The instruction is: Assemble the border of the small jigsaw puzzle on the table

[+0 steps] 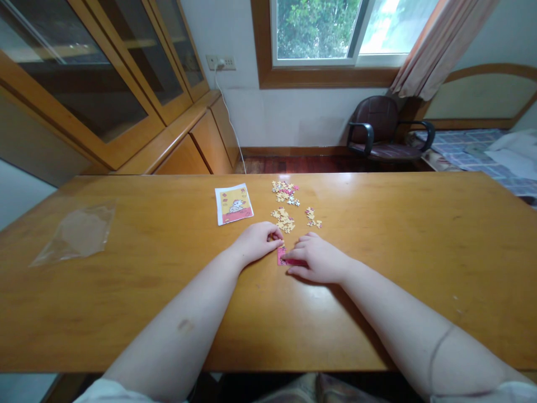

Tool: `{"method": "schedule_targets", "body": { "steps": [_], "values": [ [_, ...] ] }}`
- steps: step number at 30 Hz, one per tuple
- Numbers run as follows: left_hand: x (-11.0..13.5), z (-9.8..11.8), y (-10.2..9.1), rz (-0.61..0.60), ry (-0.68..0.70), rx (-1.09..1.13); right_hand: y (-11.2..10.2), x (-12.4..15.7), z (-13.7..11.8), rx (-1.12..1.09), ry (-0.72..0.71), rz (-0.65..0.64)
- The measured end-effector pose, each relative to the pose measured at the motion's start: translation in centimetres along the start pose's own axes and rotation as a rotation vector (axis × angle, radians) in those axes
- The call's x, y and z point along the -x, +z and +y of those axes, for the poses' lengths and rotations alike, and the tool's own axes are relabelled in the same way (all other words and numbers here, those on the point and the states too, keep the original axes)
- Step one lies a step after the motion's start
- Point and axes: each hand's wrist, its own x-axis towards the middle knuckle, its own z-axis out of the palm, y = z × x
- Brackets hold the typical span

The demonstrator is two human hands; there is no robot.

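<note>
A small section of joined pink puzzle pieces [281,258] lies flat on the table between my hands. My left hand [259,242] is at its upper left edge, thumb and index finger closed in a pinch on a small yellowish puzzle piece [282,244] that touches the top of the section. From the right, my right hand [319,258] rests with fingers extended on the pink pieces, covering part of them. Just beyond are loose yellow puzzle pieces [285,221], a smaller group of pieces [311,217] to the right, and a mixed pile [285,191] farther back.
A printed picture card [235,205] of a white cartoon animal lies left of the piles. A clear plastic bag [79,232] is on the left of the wooden table [403,224]. Beyond stand a cabinet [176,145] and an office chair [380,129].
</note>
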Motion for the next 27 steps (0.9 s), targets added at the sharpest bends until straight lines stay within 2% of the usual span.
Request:
{"method": "schedule_targets", "body": {
  "steps": [5,27],
  "values": [
    [-0.12,0.00,0.10,-0.007,0.018,-0.034,-0.15,-0.10,-0.11,0.002,0.005,-0.030],
    [0.01,0.35,-0.07,0.005,0.017,-0.042,-0.05,-0.08,-0.06,-0.033,0.005,-0.016]
  ]
}}
